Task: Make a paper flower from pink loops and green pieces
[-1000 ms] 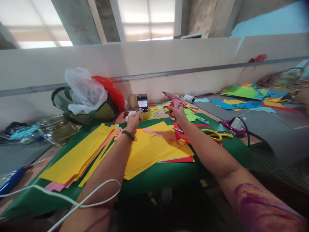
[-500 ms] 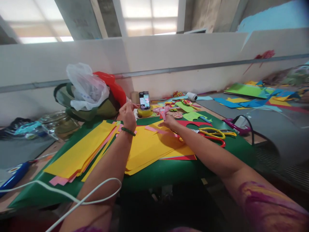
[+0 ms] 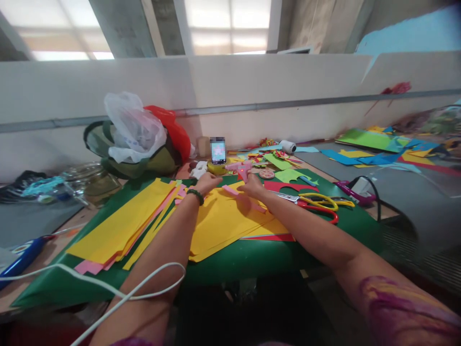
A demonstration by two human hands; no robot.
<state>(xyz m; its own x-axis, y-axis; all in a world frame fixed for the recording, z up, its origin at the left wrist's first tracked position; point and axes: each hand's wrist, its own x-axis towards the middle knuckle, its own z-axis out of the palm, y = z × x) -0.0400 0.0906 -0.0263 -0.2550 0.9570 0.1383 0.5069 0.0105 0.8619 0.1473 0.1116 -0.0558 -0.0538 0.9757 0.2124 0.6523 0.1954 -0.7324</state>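
Note:
My right hand (image 3: 252, 186) is closed round the grip of a pink glue gun (image 3: 242, 169), whose nozzle points left. It hovers over the far end of the yellow paper sheets (image 3: 219, 218). My left hand (image 3: 208, 182), with a green bead bracelet at the wrist, rests on those sheets close to the gun's nozzle, fingers reaching forward. A pink paper strip (image 3: 242, 197) lies under my right hand. A phone (image 3: 218, 150) stands upright just beyond both hands.
Yellow and red scissors (image 3: 317, 201) lie right of my right arm on the green sheet (image 3: 252, 262). A bag pile with white plastic (image 3: 135, 129) sits at back left. A white cable (image 3: 108, 293) crosses my left arm. Coloured paper (image 3: 374, 142) covers the right side.
My right hand brought the glue gun back from the far table edge to above the yellow sheets. My left hand dropped from near the phone onto the paper.

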